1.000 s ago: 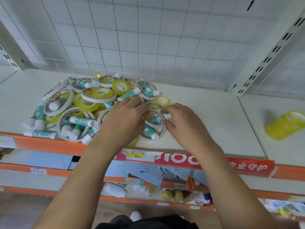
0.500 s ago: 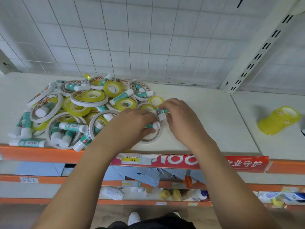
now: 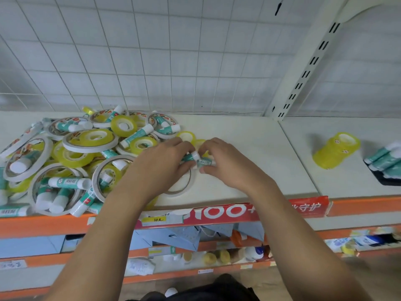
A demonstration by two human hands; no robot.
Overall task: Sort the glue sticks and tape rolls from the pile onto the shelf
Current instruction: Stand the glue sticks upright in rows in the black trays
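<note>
Since half a second back: both hands drawn slightly up and together at the pile's right edge, glue sticks now lifted clear of the thin white ring beneath.

Left hand (image 3: 160,164) curled over one teal-and-white plastic glue stick (image 3: 191,157), white cap poking out past the knuckles. Right hand (image 3: 225,164) pinched, thumb below and fingers above, on a second teal-labelled glue stick (image 3: 205,162) lying crosswise. The two sticks touching or nearly so between the hands; cannot tell which.

Step in hand, judged: gathering glue sticks out of the mixed pile (image 3: 71,157), ahead of carrying them off. Sorting far from done; most of the heap untouched.

Destination, judged: the row of teal glue sticks (image 3: 384,158) at far right on a dark tray, past the stack of translucent yellow tape rolls (image 3: 335,149). Both well apart from the hands, on the neighbouring section of the cream shelf board (image 3: 249,135).

Next move calls for: firm hold on both sticks, a rightward carry across the shelf joint, clearing the yellow stack, laying down parallel to the row.

Look of the sticks: short smooth cylinders, white caps, printed teal labels; likely to roll if set down loose. Thin white double-sided tape ring (image 3: 184,187) flat under the left hand.
</note>
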